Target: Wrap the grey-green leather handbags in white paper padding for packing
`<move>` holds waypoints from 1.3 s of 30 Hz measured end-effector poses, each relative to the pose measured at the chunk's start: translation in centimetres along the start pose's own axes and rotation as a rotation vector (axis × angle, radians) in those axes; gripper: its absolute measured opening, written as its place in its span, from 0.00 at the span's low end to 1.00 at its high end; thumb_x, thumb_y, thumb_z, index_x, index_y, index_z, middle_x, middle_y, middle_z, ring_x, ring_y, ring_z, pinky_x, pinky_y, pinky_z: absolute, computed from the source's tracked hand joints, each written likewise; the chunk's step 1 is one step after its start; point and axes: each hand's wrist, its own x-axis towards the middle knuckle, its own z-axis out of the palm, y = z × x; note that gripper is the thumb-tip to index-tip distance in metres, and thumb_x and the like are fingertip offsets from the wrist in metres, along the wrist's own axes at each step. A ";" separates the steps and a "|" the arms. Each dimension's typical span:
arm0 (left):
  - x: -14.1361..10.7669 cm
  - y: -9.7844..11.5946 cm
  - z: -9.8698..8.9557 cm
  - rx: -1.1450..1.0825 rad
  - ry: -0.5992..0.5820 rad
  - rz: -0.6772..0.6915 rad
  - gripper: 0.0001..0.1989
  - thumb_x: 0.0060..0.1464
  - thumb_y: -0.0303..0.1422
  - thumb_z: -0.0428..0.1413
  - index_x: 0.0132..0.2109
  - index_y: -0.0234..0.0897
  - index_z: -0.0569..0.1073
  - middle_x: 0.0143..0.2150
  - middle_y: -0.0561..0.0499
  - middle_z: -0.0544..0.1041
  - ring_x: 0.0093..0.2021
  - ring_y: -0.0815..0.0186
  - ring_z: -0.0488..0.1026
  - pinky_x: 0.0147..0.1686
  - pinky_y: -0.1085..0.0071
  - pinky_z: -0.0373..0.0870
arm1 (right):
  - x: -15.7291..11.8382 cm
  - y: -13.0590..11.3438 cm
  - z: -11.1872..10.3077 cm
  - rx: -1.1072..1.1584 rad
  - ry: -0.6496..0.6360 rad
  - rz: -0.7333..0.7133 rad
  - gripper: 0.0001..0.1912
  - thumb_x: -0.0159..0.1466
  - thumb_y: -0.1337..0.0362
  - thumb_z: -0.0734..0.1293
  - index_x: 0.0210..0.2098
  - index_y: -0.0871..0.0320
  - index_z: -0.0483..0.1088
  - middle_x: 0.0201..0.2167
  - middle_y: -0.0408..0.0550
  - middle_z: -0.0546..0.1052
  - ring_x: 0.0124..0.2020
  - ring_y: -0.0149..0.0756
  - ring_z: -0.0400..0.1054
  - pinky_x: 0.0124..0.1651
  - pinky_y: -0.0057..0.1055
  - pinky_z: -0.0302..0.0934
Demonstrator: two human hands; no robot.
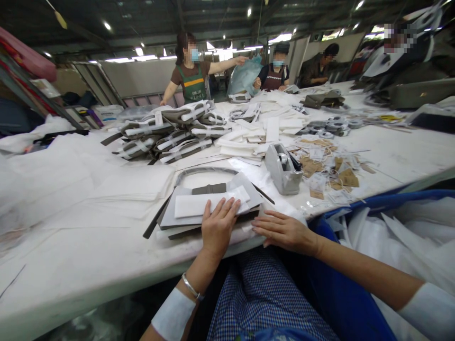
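A dark grey-brown bag (209, 188) lies on the white table near its front edge, its handle loop (202, 170) toward the back. White paper and a folded white foam strip (192, 205) cover part of it. My left hand (221, 222) rests flat on the strip's right part, fingers spread. At the bag's right side, my right hand (284, 230) is stretched out with its fingertips beside the bag's edge and white sheet material. Neither hand is closed round anything. A grey tape dispenser (283, 169) stands behind my right hand.
Wrapped bags (177, 128) are piled at the back, white sheets (106, 184) at the left. Brown tags (346, 177) and tape rolls (330, 126) lie at the right. A blue-lined bin (323, 241) of white material adjoins the table. Several people work beyond.
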 end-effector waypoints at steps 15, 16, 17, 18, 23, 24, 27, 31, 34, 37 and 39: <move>-0.2 0.3 0.5 0.046 0.046 0.007 0.20 0.65 0.29 0.51 0.62 0.48 0.67 0.60 0.52 0.72 0.60 0.57 0.70 0.66 0.47 0.54 | 2.4 -4.1 1.9 0.084 0.223 0.066 0.10 0.68 0.70 0.63 0.44 0.58 0.75 0.39 0.47 0.83 0.41 0.36 0.78 0.46 0.33 0.75; -0.2 0.3 0.6 0.050 0.050 0.008 0.21 0.65 0.29 0.51 0.62 0.48 0.67 0.60 0.52 0.73 0.60 0.57 0.70 0.66 0.46 0.54 | 2.2 -4.7 1.8 0.086 0.230 0.082 0.10 0.68 0.70 0.62 0.44 0.57 0.75 0.38 0.46 0.83 0.40 0.36 0.78 0.46 0.33 0.75; -0.2 0.3 0.7 0.053 0.054 0.010 0.21 0.64 0.29 0.51 0.62 0.48 0.67 0.60 0.51 0.73 0.60 0.57 0.70 0.65 0.46 0.54 | 2.1 -5.2 1.8 0.088 0.235 0.098 0.11 0.68 0.70 0.62 0.44 0.56 0.75 0.38 0.46 0.83 0.40 0.35 0.78 0.46 0.33 0.75; -0.2 0.3 0.7 0.056 0.058 0.013 0.21 0.64 0.29 0.51 0.62 0.48 0.67 0.59 0.50 0.73 0.60 0.57 0.70 0.65 0.46 0.55 | 1.9 -5.7 1.8 0.090 0.237 0.115 0.11 0.68 0.70 0.62 0.44 0.56 0.75 0.38 0.46 0.83 0.40 0.35 0.78 0.46 0.33 0.75; -0.2 0.1 0.8 0.073 0.066 0.039 0.22 0.63 0.28 0.51 0.63 0.48 0.67 0.58 0.48 0.74 0.60 0.56 0.70 0.64 0.45 0.57 | 2.2 -6.8 1.5 0.104 0.246 0.169 0.11 0.68 0.69 0.62 0.44 0.53 0.75 0.37 0.45 0.83 0.37 0.35 0.78 0.44 0.34 0.75; -0.2 0.1 0.8 0.077 0.065 0.045 0.23 0.63 0.28 0.51 0.63 0.47 0.66 0.58 0.47 0.74 0.60 0.56 0.70 0.64 0.45 0.57 | 2.5 -6.8 1.1 0.112 0.239 0.180 0.11 0.68 0.69 0.61 0.43 0.53 0.75 0.37 0.45 0.83 0.37 0.35 0.78 0.43 0.34 0.75; -0.2 0.2 0.7 0.086 0.063 0.059 0.23 0.62 0.27 0.52 0.63 0.47 0.67 0.58 0.48 0.74 0.60 0.56 0.70 0.64 0.46 0.57 | 3.8 -6.3 -0.7 0.149 0.203 0.231 0.12 0.69 0.69 0.60 0.41 0.53 0.76 0.36 0.45 0.82 0.36 0.34 0.78 0.42 0.30 0.73; -0.3 0.2 0.4 0.089 0.033 0.063 0.22 0.62 0.26 0.52 0.62 0.46 0.68 0.60 0.46 0.73 0.60 0.56 0.70 0.64 0.47 0.58 | 5.9 -4.2 -2.5 0.148 0.187 0.317 0.12 0.69 0.66 0.62 0.39 0.52 0.78 0.36 0.43 0.83 0.36 0.33 0.78 0.40 0.27 0.70; -0.3 0.2 0.2 0.090 0.014 0.056 0.22 0.63 0.26 0.52 0.62 0.46 0.68 0.59 0.45 0.73 0.58 0.57 0.70 0.63 0.46 0.59 | 7.7 -2.0 -3.0 0.149 0.137 0.386 0.11 0.68 0.63 0.63 0.39 0.50 0.80 0.38 0.42 0.83 0.38 0.34 0.78 0.44 0.27 0.68; -0.4 0.2 0.1 0.074 0.022 0.060 0.16 0.62 0.26 0.53 0.56 0.43 0.73 0.55 0.46 0.76 0.55 0.57 0.72 0.63 0.47 0.60 | 9.6 0.2 -3.0 0.156 0.076 0.519 0.10 0.67 0.60 0.65 0.39 0.48 0.80 0.39 0.39 0.83 0.41 0.35 0.78 0.44 0.27 0.66; -0.3 0.1 0.3 0.059 0.046 0.069 0.12 0.62 0.26 0.52 0.51 0.41 0.75 0.53 0.47 0.77 0.52 0.58 0.73 0.63 0.49 0.61 | 11.0 1.5 -2.9 0.159 0.035 0.635 0.08 0.65 0.58 0.68 0.37 0.47 0.81 0.38 0.37 0.83 0.41 0.34 0.78 0.43 0.26 0.65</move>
